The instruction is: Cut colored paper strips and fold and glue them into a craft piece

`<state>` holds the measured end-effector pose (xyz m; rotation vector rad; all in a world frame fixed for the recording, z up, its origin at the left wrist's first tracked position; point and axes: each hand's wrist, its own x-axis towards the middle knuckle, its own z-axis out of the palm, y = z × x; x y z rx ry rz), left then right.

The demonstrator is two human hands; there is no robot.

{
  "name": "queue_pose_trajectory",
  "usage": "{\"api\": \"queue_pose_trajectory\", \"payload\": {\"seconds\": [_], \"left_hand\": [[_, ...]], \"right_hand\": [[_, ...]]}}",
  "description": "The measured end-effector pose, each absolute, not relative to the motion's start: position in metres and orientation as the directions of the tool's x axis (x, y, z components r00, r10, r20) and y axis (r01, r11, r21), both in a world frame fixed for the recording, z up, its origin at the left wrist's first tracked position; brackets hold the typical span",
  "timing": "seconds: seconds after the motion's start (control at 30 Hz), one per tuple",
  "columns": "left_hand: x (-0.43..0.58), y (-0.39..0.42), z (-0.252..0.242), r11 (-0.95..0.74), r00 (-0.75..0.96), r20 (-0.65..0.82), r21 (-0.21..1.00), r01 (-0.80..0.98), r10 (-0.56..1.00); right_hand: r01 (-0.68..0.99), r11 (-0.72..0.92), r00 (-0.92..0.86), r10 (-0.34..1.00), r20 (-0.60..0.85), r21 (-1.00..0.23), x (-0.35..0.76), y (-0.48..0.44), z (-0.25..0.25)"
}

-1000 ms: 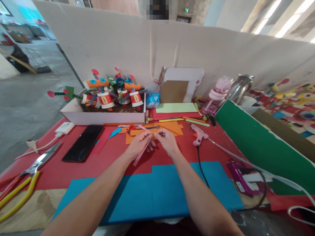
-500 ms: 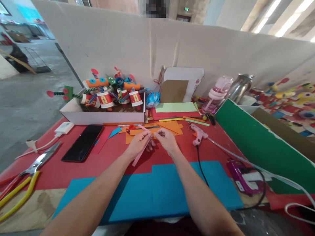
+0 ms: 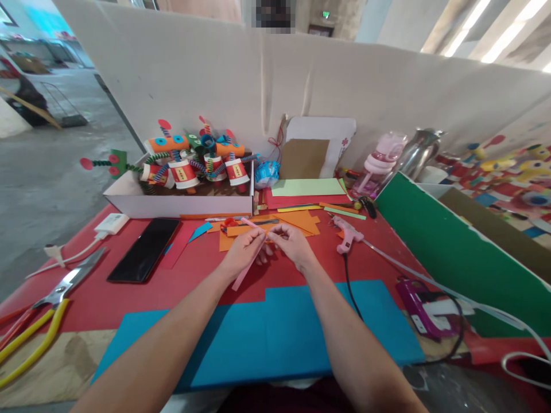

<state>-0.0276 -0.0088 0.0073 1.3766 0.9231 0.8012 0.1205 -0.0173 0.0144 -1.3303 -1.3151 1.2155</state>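
A narrow pink paper strip is pinched in my left hand; its lower end slants down below the hand and a shorter end sticks out above the thumb. My right hand is closed in a pinch, its fingertips meeting those of the left. What sits between the right fingertips is too small and covered to make out. Both hands hover over the red tabletop, just in front of orange paper pieces. Blue sheets lie beneath my forearms.
Left are a black phone, a charger and large scissors. A white box of paper-cup figures stands behind. A pink glue gun with its cord, a purple power strip and a green box are right.
My right hand has shifted slightly left, bringing its fingertips against the left ones. The left hand and the pink strip have hardly moved.
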Motion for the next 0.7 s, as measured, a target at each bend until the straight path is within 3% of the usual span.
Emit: {"api": "queue_pose_trajectory", "payload": {"seconds": [0.7], "left_hand": [[-0.0294, -0.0061, 0.0038, 0.049, 0.492, -0.092, 0.994, 0.101, 0.866]], "right_hand": [[0.153, -0.052, -0.108, 0.992, -0.069, -0.987, 0.1253, -0.0148, 0.0111]]}}
